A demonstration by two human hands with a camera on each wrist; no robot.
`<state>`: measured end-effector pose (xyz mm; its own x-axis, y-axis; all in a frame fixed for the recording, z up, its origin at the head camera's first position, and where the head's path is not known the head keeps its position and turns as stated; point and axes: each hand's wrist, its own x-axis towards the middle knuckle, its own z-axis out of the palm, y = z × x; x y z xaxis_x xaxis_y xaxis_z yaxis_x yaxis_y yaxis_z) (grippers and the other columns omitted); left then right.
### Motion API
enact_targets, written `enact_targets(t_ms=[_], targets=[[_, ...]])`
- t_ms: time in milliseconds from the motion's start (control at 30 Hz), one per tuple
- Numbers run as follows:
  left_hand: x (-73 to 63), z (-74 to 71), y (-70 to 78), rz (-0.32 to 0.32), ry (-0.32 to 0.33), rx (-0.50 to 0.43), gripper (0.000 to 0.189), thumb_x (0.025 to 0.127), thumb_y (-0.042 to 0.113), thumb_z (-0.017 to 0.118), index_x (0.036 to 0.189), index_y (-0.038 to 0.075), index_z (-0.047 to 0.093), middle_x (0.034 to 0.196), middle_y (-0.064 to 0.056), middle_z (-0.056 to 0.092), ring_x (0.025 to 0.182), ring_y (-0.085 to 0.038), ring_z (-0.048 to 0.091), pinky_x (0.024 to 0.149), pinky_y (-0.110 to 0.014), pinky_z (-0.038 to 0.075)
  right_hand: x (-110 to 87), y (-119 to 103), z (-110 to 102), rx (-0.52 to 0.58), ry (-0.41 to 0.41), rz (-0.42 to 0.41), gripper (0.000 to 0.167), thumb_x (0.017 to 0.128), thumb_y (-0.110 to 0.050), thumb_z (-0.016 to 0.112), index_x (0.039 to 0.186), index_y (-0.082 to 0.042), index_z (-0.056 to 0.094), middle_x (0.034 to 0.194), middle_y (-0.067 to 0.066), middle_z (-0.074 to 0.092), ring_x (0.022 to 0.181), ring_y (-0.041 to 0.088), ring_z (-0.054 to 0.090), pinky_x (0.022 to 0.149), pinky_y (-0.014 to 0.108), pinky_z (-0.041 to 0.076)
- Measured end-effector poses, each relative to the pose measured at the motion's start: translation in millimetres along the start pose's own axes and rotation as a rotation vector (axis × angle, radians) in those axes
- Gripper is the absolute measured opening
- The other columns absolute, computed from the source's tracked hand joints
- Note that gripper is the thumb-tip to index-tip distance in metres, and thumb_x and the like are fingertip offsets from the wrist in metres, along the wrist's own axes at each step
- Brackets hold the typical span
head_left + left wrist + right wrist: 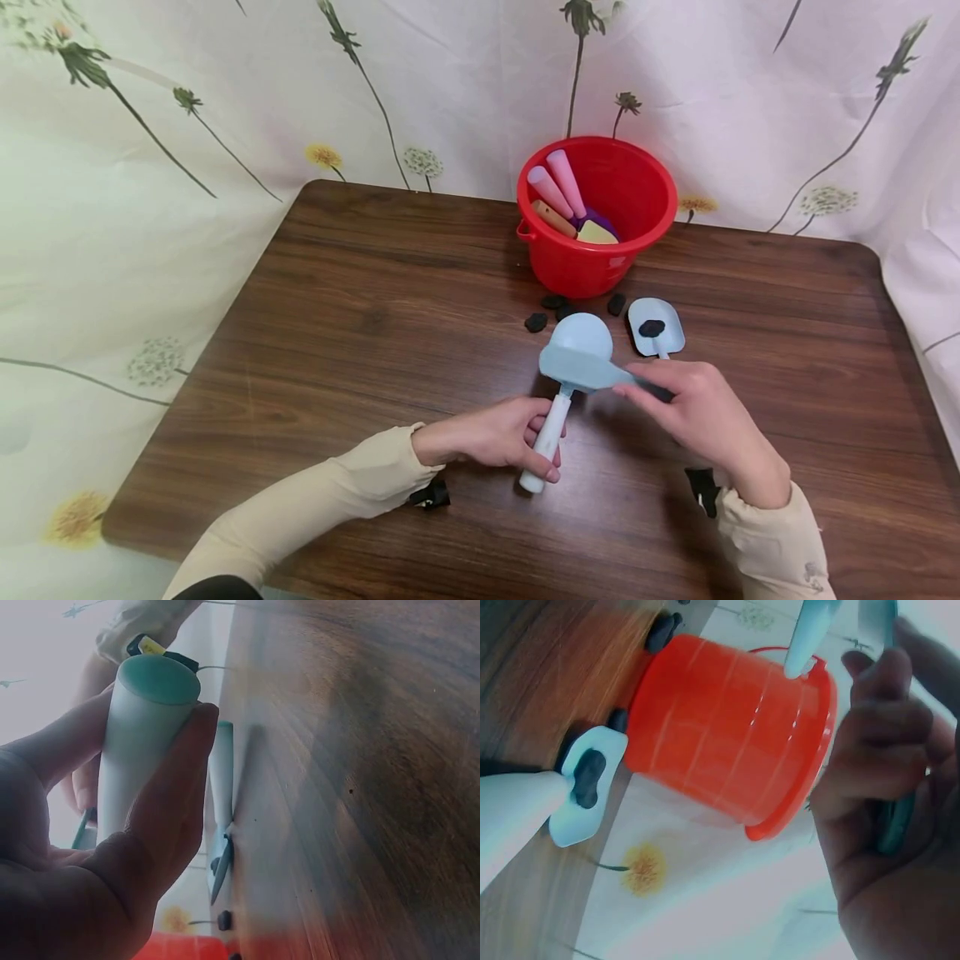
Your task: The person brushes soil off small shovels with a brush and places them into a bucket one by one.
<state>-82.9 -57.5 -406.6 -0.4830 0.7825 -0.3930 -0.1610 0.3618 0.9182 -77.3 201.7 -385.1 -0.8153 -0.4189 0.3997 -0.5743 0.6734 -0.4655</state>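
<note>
My left hand (498, 433) grips the white handle of a light blue ladle (582, 335); its round head points towards the bucket. In the left wrist view, the teal end of that handle (150, 742) shows between thumb and fingers. My right hand (697, 408) pinches a light blue spatula (577, 367), whose broad blade lies across the lower part of the ladle's head. Whether the two tools touch, I cannot tell. Beyond the right hand lies a small light blue shovel (672, 337) with a dark stone (652, 328) on it.
A red bucket (581, 267) stands at the back of the brown table (360, 333). Pink handles (566, 179), a brown handle and a yellow piece show inside it. Several dark stones (536, 322) lie before the bucket. A flowered cloth (465, 83) hangs behind.
</note>
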Motion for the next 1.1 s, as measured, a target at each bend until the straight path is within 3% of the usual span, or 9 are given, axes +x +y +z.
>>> enact_targets(t_ms=[200,333,500,800,867,933,1033,1100], targets=[[-1.6,-0.2,0.8,-0.013,0.008,0.036,0.040,0.078,-0.002,0.075,0.109,-0.008,0.049,0.087,-0.010,0.071,0.073,-0.005,0.065,0.067,-0.017,0.052,1.0,-2.6,3.2,-0.010,-0.060,0.016,0.027,0.074,-0.018,0.082,0.100,-0.016,0.076,0.089,-0.006,0.074,0.076,0.005,0.067,0.068,0.020,0.053],[-4.3,0.6,1.3,-0.025,0.015,0.046,0.042,0.078,-0.002,0.076,0.110,-0.008,0.050,0.086,-0.010,0.071,0.074,-0.006,0.066,0.067,-0.017,0.052,1.7,1.8,2.8,-0.024,-0.005,0.054,0.029,0.073,-0.014,0.082,0.102,-0.011,0.077,0.088,-0.001,0.076,0.071,0.008,0.068,0.067,0.020,0.053],[-7.4,1.6,0.6,-0.030,0.000,0.041,0.037,0.078,-0.003,0.075,0.106,-0.008,0.051,0.085,-0.010,0.071,0.072,-0.006,0.066,0.067,-0.018,0.053,-0.7,9.7,-0.8,-0.022,0.058,0.120,0.029,0.074,-0.012,0.082,0.102,-0.007,0.076,0.083,0.004,0.076,0.066,0.012,0.068,0.066,0.012,0.050],[-11.3,1.0,0.4,-0.032,-0.030,0.034,0.033,0.078,-0.004,0.075,0.100,-0.005,0.052,0.084,-0.010,0.071,0.071,-0.006,0.066,0.067,-0.019,0.055,-5.2,19.0,-6.8,-0.020,0.056,0.243,0.030,0.079,-0.016,0.079,0.105,-0.001,0.074,0.088,0.015,0.075,0.074,0.024,0.071,0.072,-0.002,0.040],[-11.7,0.3,-1.0,-0.032,-0.034,0.034,0.032,0.078,-0.004,0.075,0.100,-0.004,0.052,0.084,-0.009,0.070,0.071,-0.006,0.066,0.067,-0.018,0.054,-5.6,20.9,-8.3,-0.044,0.060,0.256,0.030,0.079,-0.016,0.079,0.104,0.000,0.074,0.088,0.017,0.075,0.075,0.027,0.071,0.071,0.005,0.046],[-12.3,-1.0,-2.1,-0.026,-0.038,0.044,0.033,0.078,-0.005,0.075,0.101,-0.004,0.051,0.084,-0.009,0.070,0.071,-0.006,0.065,0.067,-0.018,0.054,-5.7,22.5,-11.5,-0.079,0.015,0.299,0.030,0.081,-0.018,0.077,0.104,0.001,0.074,0.083,0.016,0.074,0.072,0.028,0.070,0.069,0.018,0.052],[-14.0,-5.6,-2.9,-0.011,-0.045,0.070,0.035,0.077,-0.004,0.075,0.102,-0.005,0.051,0.084,-0.008,0.069,0.071,-0.006,0.064,0.067,-0.017,0.053,-6.9,25.5,-15.3,-0.124,-0.124,0.375,0.031,0.085,-0.024,0.073,0.106,-0.001,0.073,0.067,0.008,0.069,0.060,0.022,0.060,0.056,0.032,0.049],[-15.3,-10.2,-2.4,0.006,-0.041,0.086,0.036,0.077,-0.004,0.075,0.103,-0.006,0.050,0.084,-0.008,0.069,0.071,-0.006,0.065,0.068,-0.018,0.054,-8.4,27.2,-17.0,-0.140,-0.213,0.422,0.032,0.088,-0.027,0.071,0.108,-0.003,0.073,0.063,0.001,0.066,0.059,0.016,0.053,0.054,0.031,0.044]])
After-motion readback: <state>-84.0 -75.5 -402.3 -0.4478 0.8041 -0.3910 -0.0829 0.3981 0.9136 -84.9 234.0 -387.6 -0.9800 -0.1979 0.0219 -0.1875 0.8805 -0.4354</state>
